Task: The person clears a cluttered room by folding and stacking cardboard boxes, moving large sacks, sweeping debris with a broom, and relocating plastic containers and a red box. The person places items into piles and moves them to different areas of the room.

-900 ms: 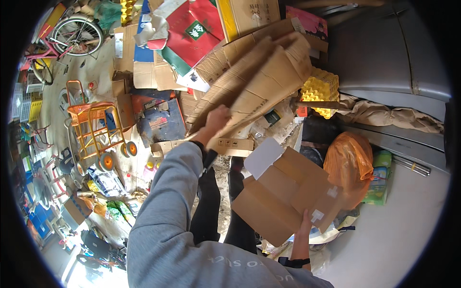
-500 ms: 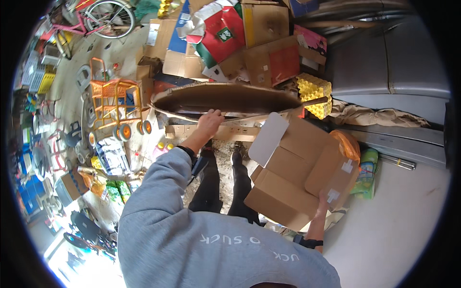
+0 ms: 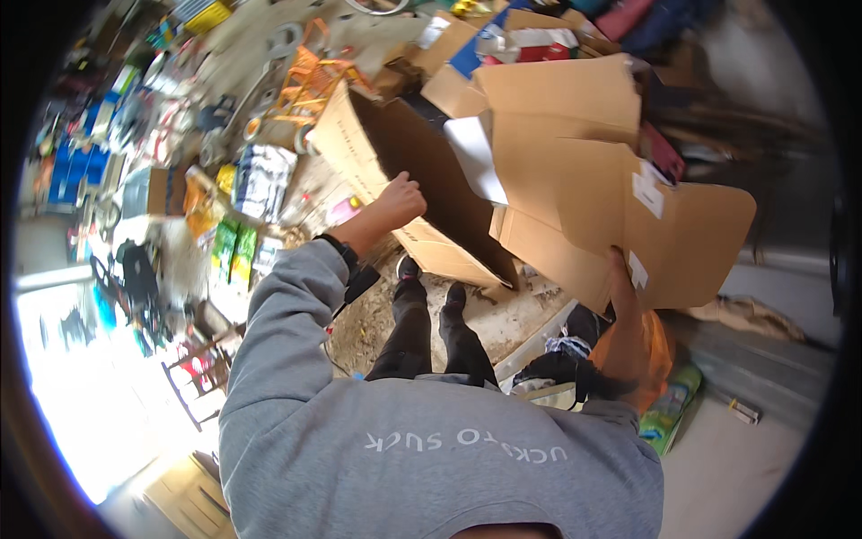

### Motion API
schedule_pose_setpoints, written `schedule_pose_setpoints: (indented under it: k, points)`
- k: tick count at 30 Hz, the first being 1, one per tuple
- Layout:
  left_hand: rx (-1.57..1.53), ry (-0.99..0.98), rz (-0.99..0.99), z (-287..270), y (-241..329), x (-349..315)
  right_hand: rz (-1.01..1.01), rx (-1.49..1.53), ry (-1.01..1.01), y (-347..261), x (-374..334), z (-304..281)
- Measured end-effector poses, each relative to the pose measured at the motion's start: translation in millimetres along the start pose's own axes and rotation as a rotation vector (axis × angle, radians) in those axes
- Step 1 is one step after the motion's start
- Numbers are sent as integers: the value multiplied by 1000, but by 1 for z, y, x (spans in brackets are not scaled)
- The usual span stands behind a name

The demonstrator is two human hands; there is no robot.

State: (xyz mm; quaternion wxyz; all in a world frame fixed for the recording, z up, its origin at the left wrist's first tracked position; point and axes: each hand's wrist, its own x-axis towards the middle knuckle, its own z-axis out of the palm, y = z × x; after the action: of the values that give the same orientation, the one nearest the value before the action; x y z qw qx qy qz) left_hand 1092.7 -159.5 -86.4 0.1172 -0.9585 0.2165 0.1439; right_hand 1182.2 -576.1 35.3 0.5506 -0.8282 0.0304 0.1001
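Gripping the open cardboard box [image 3: 404,193] at its rim, the left hand [image 3: 400,199] is fisted; the right hand [image 3: 621,280] pinches a flattened cardboard box [image 3: 611,180] from below.

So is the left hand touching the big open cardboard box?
Touching. The head view shows the left hand closed in a fist on the edge of the open cardboard box, no gap visible.
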Motion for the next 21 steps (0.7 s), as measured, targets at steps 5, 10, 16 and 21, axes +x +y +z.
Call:
schedule_pose_setpoints:
  k: [5, 10, 16, 21]
  points:
    - [-75, 29, -195, 22, 24, -78, -216, -246, -310, 1, -14, 54]
    - [-106, 85, -375, 28, 80, -165, -171, -260, -706, 1, -59, 137]
    - [-148, 282, -640, 21, 162, -284, -682, -608, -1011, 25, -142, 235]
    - [-183, 465, -875, 31, 218, -396, -857, -744, -1115, 31, -214, 296]
